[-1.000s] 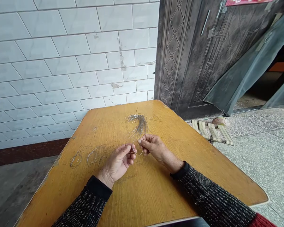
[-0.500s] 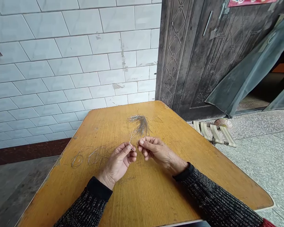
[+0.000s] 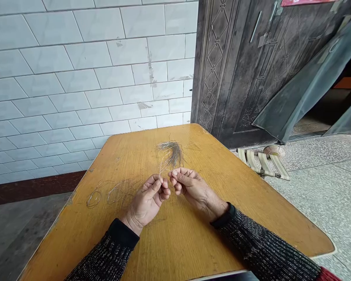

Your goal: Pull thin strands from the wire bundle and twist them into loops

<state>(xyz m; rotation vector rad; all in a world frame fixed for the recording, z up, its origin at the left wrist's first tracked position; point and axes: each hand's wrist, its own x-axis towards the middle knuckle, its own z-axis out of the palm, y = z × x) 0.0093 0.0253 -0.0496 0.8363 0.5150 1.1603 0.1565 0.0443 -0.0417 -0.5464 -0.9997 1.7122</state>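
My left hand [image 3: 148, 201] pinches a thin wire [image 3: 160, 168] between thumb and forefinger, and its loose strands rise above the fingertips. Close beside it, my right hand [image 3: 194, 191] has thumb and forefinger pressed together, apparently on the same fine wire; the exact grip is too small to make out. Just beyond both hands lies a bent bundle of thin wires [image 3: 176, 154]. Left of my left hand, several wires curled into loose loops [image 3: 93, 198] lie flat on the wooden table [image 3: 175, 242].
A white tiled wall [image 3: 102, 54] stands behind the table, with a dark carved door [image 3: 236, 78] at right. A striped folding stool [image 3: 263, 163] and a round ball-like object [image 3: 274, 151] are on the floor to the right. A few stray wires [image 3: 193, 146] lie beside the bundle.
My hands have come slightly closer together at the fingertips, and the strands above my left hand have shifted. The whole view has moved a little; bundle and loops stay put on the table.
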